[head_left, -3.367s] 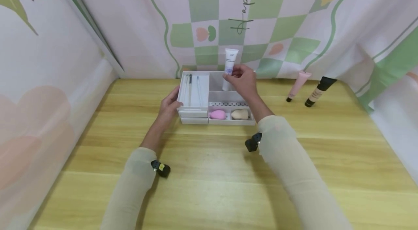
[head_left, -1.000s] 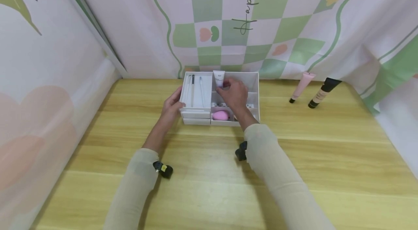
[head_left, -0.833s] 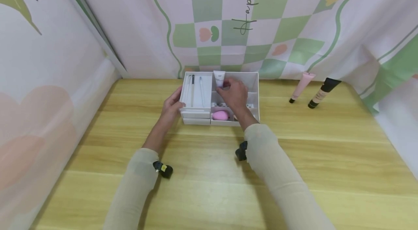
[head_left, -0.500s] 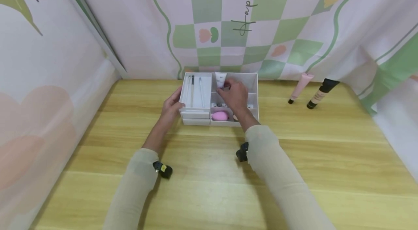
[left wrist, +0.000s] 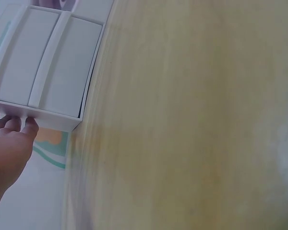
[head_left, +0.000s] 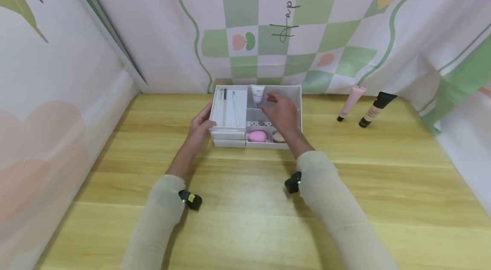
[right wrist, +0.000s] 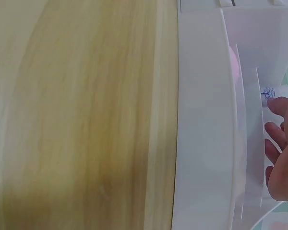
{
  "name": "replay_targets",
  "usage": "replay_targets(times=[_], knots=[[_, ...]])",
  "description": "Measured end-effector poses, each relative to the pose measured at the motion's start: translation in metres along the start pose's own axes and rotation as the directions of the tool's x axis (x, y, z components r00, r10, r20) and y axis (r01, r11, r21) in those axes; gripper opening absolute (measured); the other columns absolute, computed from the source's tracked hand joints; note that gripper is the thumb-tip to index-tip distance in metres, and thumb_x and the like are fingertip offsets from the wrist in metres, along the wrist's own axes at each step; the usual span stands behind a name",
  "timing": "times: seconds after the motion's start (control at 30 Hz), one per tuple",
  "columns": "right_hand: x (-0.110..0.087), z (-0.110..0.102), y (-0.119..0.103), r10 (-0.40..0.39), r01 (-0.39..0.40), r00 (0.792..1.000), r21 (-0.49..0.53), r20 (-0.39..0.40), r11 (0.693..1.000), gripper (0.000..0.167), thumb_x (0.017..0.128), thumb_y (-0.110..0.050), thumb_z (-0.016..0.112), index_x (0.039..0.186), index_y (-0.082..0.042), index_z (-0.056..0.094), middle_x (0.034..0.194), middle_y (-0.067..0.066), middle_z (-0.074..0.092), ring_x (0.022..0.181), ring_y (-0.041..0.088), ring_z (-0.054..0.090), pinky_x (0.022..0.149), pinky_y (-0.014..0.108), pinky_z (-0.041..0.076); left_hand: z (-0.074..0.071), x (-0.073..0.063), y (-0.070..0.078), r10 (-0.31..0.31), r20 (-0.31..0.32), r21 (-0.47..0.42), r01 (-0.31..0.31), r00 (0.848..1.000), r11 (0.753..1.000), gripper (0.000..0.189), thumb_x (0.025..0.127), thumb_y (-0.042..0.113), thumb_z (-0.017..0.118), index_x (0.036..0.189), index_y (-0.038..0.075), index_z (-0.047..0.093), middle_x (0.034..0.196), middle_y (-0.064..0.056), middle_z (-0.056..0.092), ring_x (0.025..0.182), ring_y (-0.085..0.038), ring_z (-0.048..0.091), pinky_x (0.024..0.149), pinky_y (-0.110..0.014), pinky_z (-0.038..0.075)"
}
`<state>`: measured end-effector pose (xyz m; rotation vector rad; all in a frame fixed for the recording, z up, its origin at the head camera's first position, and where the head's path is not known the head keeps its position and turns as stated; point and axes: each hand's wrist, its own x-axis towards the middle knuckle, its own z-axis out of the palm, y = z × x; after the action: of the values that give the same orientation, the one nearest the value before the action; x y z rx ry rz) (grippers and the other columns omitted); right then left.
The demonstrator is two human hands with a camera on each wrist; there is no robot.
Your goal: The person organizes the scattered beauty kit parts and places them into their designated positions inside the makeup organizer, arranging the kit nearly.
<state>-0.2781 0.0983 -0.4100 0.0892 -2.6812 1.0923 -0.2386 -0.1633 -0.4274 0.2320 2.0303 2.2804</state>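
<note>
A white cosmetic tube (head_left: 258, 95) stands in the back compartment of the white organizer (head_left: 229, 143), next to the divider. My right hand (head_left: 283, 112) hovers over the organizer with thumb and fingers spread, just right of the tube. In the right wrist view, the index fingertip (right wrist: 273, 103) overlaps the tube's printed lower part (right wrist: 269, 93). My left hand (head_left: 199, 124) rests against the organizer's left side, thumb near the front corner. In the left wrist view, its fingertips (left wrist: 31, 125) touch the side wall.
Slim brushes (head_left: 225, 108) lie in the organizer's top-left tray. A pink makeup sponge (head_left: 257, 136) and a beige sponge (head_left: 278, 136) sit in the front compartments. To the right on the wooden table (head_left: 245, 219) stand a pink tube (head_left: 352, 103) and a black-and-beige tube (head_left: 376, 110).
The right hand lowered the white tube into the back compartment, then let go and drew back to the right. The left hand has stayed at the organizer's side.
</note>
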Motion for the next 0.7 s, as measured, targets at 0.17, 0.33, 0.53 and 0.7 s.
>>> replay_targets(times=[0.17,0.33,0.53,0.7], knots=[[-0.004,-0.007,0.004,0.009,-0.009,1.0,0.012,0.008,1.0,0.049,0.092,-0.021,0.072,0.138,-0.009,0.06,0.13,0.012,0.071,0.125,0.032,0.063,0.109,0.049,0.051,-0.001,0.0,-0.001,-0.002,0.002,-0.003,0.002,1.0,1.0,0.074,0.089,-0.003,0.047,0.16,0.006,0.028,0.171,-0.009,0.025,0.158,-0.028,0.026,0.13,-0.044,0.027],[-0.008,-0.014,0.005,-0.005,0.006,1.0,0.041,-0.006,0.999,0.044,0.091,-0.015,0.069,0.134,-0.007,0.062,0.127,0.014,0.072,0.121,0.034,0.064,0.107,0.051,0.051,-0.001,0.0,-0.001,0.013,0.011,-0.027,-0.013,1.0,1.0,0.074,0.089,-0.004,0.047,0.16,0.003,0.027,0.17,-0.012,0.025,0.157,-0.03,0.028,0.129,-0.046,0.027],[-0.01,-0.023,0.005,-0.049,0.051,0.999,0.12,-0.017,0.991,0.04,0.093,-0.009,0.063,0.133,-0.003,0.062,0.117,0.019,0.074,0.108,0.035,0.068,0.097,0.049,0.057,0.0,0.001,-0.001,0.026,0.013,-0.03,-0.026,1.0,0.999,0.074,0.089,-0.004,0.046,0.159,0.001,0.026,0.17,-0.014,0.024,0.157,-0.031,0.026,0.13,-0.045,0.026],[-0.013,-0.034,0.007,-0.061,0.063,0.998,0.154,-0.022,0.986,0.034,0.096,-0.01,0.06,0.129,0.0,0.064,0.109,0.021,0.074,0.098,0.034,0.069,0.087,0.044,0.06,0.0,0.0,0.0,0.031,0.015,-0.036,-0.031,0.999,0.999,0.074,0.089,-0.005,0.046,0.159,0.0,0.025,0.17,-0.015,0.023,0.157,-0.032,0.027,0.129,-0.046,0.027]])
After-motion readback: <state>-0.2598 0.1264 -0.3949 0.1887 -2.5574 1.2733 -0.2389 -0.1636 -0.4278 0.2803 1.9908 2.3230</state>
